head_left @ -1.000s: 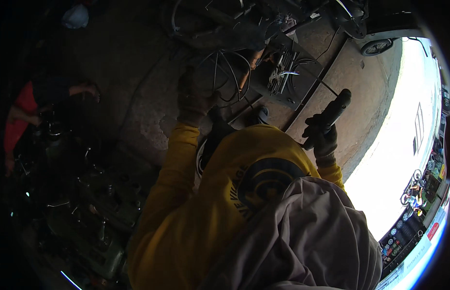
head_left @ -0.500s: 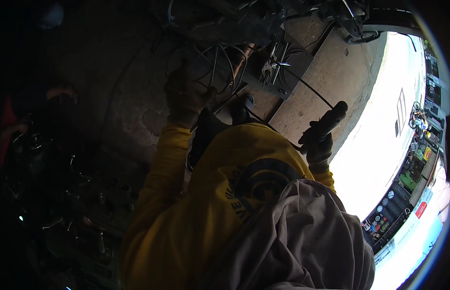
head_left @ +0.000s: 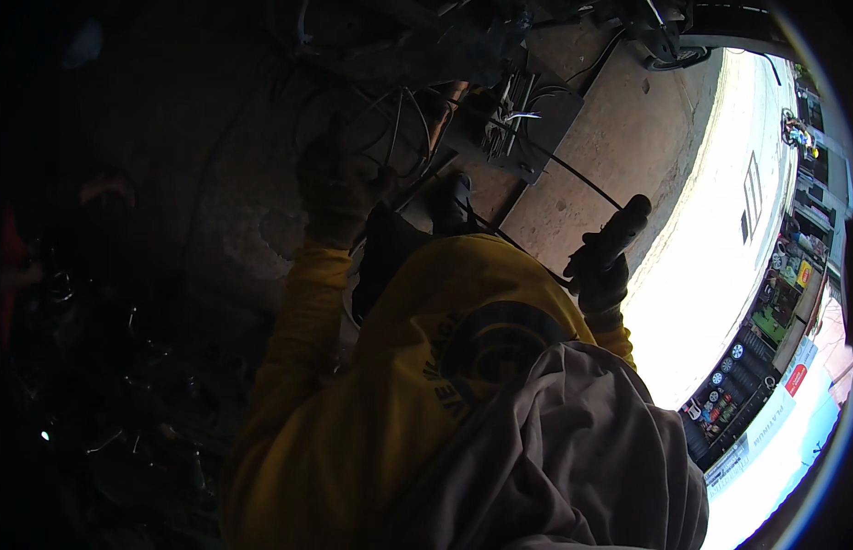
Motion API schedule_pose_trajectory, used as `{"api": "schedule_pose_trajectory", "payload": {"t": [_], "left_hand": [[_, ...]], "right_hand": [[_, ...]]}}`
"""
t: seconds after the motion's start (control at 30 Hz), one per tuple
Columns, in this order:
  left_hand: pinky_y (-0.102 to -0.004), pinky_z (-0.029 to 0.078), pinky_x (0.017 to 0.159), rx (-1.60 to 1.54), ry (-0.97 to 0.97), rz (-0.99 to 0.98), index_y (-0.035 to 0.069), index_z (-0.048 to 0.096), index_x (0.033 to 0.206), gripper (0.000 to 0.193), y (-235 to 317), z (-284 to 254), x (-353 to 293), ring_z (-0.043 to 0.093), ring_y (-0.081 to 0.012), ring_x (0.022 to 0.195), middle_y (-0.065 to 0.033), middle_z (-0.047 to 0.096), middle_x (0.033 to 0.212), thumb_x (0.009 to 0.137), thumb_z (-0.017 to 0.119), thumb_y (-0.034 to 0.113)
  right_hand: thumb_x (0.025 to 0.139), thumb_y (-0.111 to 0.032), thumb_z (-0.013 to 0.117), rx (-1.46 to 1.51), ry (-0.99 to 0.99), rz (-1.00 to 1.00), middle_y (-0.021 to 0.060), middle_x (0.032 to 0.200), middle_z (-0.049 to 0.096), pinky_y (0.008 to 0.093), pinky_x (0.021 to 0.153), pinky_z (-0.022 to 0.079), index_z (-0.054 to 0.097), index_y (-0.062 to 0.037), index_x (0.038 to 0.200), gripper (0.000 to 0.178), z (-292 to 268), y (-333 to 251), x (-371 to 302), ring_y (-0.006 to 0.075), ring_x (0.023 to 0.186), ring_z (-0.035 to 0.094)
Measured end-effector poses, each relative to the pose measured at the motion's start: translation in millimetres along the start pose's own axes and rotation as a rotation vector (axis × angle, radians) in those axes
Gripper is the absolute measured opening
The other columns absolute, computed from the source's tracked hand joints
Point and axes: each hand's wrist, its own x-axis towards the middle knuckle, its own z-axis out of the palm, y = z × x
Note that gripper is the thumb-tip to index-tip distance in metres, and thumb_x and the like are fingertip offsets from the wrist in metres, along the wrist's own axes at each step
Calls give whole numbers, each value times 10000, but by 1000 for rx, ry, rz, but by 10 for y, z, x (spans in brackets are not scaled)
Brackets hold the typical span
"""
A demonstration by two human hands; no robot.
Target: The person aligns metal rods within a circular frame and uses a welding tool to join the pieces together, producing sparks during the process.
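My left hand [head_left: 339, 188], in a dark glove, is raised against a tangle of thin wires [head_left: 399, 119]; the dim light hides whether its fingers grip them. On the right, my gloved right hand [head_left: 599, 275] is closed around a dark tool handle [head_left: 626, 223]. A thin black rod or cable [head_left: 559, 165] runs from that handle up and left toward a grey metal part [head_left: 518, 128] with wire ends sticking out. My yellow sleeves and chest [head_left: 417, 367] and a grey cloth [head_left: 573, 458] fill the lower middle.
A concrete floor slab [head_left: 619, 128] lies beyond the hands. A dark wheel [head_left: 683, 50] sits at the top right. A bright street with shopfronts [head_left: 756, 348] curves along the right. Dark metal clutter [head_left: 105, 367] fills the left, with a dim figure in red [head_left: 14, 266].
The view has swung a little, sliding both hands slightly left and down in the picture. The right hand keeps its grip on the handle, and the left stays at the wires.
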Motion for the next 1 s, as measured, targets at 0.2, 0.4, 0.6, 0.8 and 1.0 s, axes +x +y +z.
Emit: {"api": "schedule_pose_trajectory", "payload": {"t": [0.2,0.4,0.6,0.8,1.0], "left_hand": [[-482,465,989,37,24,46,32,370,1511,974,-87,100,-57,627,-337,1030,-138,652,1151,759,772,503],[-495,482,964,26,34,35,30,380,1503,949,-59,69,-20,629,-361,1047,-165,639,1180,784,747,529],[-494,511,932,38,28,16,26,407,1478,953,-42,73,2,634,-373,1043,-188,635,1181,774,750,568],[-464,541,885,-19,18,30,19,428,1453,940,-13,24,50,661,-367,970,-195,650,1130,734,809,490],[-459,550,863,-24,38,49,5,454,1420,908,0,22,77,666,-370,950,-195,655,1097,717,827,443]], "right_hand": [[927,-82,630,-13,13,-28,72,737,655,238,435,404,566,49,1203,312,-32,72,12,111,470,541],[932,-73,622,16,-12,-29,70,739,655,235,427,394,570,40,1206,301,-26,85,26,109,462,532],[826,-72,733,9,27,71,37,828,669,280,589,523,652,18,1155,350,2,1,28,110,650,624],[924,-90,649,36,-10,47,73,760,659,238,447,415,565,31,1228,338,5,91,38,116,478,547],[915,-77,646,85,-21,15,72,759,658,240,462,428,560,32,1237,351,32,67,38,128,506,570]]}}
